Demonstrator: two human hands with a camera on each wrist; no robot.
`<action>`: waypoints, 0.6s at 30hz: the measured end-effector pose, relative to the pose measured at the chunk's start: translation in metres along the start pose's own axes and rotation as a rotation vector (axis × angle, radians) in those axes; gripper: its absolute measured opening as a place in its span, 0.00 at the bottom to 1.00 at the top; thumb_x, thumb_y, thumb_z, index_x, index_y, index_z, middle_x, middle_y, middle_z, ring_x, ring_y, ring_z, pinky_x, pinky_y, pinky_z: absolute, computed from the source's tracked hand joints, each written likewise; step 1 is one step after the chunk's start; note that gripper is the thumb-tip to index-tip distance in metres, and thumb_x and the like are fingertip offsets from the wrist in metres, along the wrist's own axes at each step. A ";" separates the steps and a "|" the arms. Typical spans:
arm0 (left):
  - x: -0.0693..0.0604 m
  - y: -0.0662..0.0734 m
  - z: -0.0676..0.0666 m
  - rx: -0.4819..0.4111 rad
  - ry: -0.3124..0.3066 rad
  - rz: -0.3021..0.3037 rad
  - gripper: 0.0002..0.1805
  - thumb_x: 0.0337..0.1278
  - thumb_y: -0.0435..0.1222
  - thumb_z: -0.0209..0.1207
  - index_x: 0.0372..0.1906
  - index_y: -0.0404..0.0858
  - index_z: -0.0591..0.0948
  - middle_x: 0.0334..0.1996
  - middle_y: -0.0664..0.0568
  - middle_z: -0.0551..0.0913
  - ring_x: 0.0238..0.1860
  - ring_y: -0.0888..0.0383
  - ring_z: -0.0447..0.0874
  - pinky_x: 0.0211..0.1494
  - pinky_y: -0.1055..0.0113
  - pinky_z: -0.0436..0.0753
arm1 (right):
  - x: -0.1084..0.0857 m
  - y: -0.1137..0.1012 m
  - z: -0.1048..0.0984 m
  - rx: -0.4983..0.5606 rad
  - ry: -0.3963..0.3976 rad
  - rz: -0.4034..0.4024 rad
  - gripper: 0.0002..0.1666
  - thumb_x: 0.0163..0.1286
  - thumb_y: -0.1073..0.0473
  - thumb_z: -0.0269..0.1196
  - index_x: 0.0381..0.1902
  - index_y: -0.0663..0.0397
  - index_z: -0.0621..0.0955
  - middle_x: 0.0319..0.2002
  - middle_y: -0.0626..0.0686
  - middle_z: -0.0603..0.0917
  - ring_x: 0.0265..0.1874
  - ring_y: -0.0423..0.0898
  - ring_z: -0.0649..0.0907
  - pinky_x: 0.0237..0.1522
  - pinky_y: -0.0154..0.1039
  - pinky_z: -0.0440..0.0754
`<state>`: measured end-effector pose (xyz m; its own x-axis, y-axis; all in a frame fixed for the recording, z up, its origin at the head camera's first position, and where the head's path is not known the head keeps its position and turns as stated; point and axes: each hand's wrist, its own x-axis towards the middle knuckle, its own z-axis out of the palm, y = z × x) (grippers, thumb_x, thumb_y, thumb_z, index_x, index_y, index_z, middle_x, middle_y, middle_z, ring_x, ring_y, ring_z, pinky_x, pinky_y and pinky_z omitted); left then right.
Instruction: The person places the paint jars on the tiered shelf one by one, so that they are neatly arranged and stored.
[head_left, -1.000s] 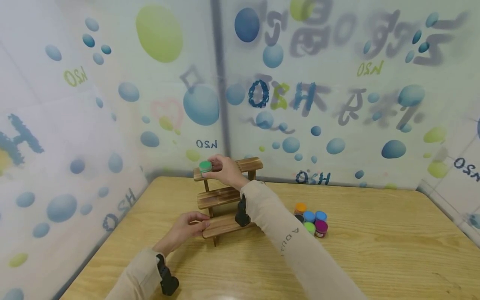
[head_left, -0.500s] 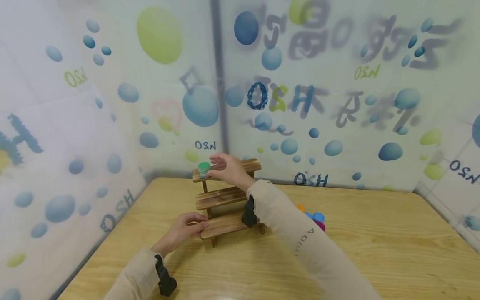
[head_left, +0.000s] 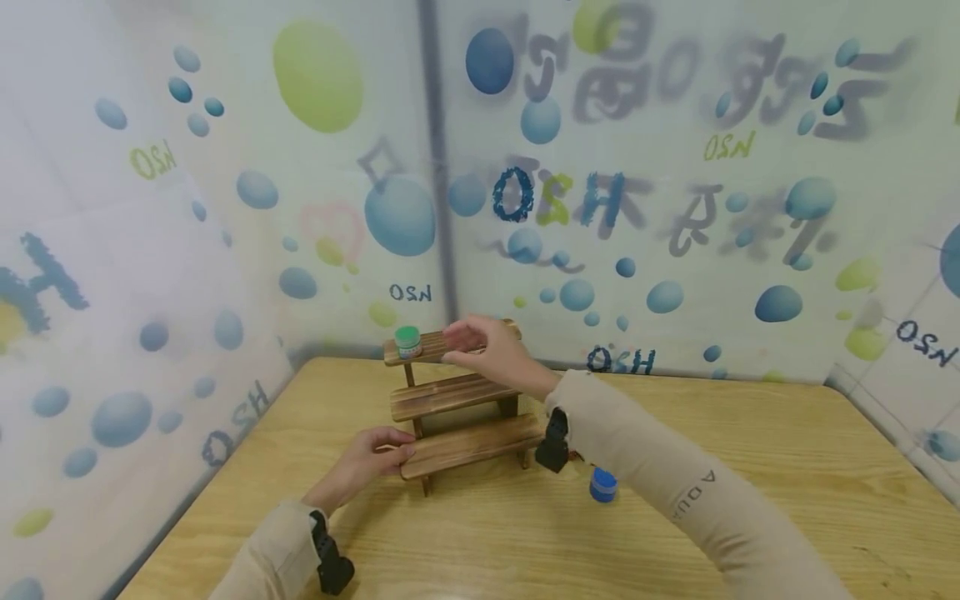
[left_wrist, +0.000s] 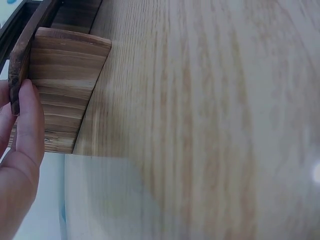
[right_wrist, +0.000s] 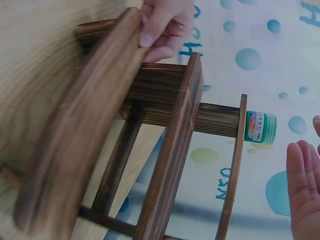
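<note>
Brown, wood-grained three-tier rack: stands on smooth yellow wooden worktop; left hand pinches its lowest tier. Small cylindrical green-lidded jar: upright, top tier. Right hand: fingers extended, holding nothing, near the jar.

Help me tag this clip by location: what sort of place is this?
Probably a screened-off indoor booth: a bubble-print backdrop stands behind and to both sides of a table, which bears a small rack.

hands: cut by wrist-view edges | near board: blurred, right wrist view | jar label: illegibly small
</note>
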<state>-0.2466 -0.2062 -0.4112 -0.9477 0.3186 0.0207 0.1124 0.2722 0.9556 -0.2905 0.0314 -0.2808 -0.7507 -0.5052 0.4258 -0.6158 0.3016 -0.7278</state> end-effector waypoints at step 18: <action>0.000 -0.002 0.001 -0.001 0.039 -0.004 0.18 0.55 0.37 0.57 0.45 0.25 0.75 0.47 0.39 0.74 0.40 0.54 0.76 0.39 0.65 0.79 | -0.101 0.044 -0.060 -0.005 -0.009 0.105 0.17 0.60 0.57 0.61 0.46 0.58 0.77 0.41 0.55 0.79 0.36 0.45 0.79 0.37 0.39 0.77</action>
<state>-0.2467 -0.2055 -0.4136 -0.9590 0.2818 0.0288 0.1086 0.2720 0.9561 -0.2556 0.1443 -0.3237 -0.8091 -0.4775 0.3426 -0.5350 0.3571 -0.7657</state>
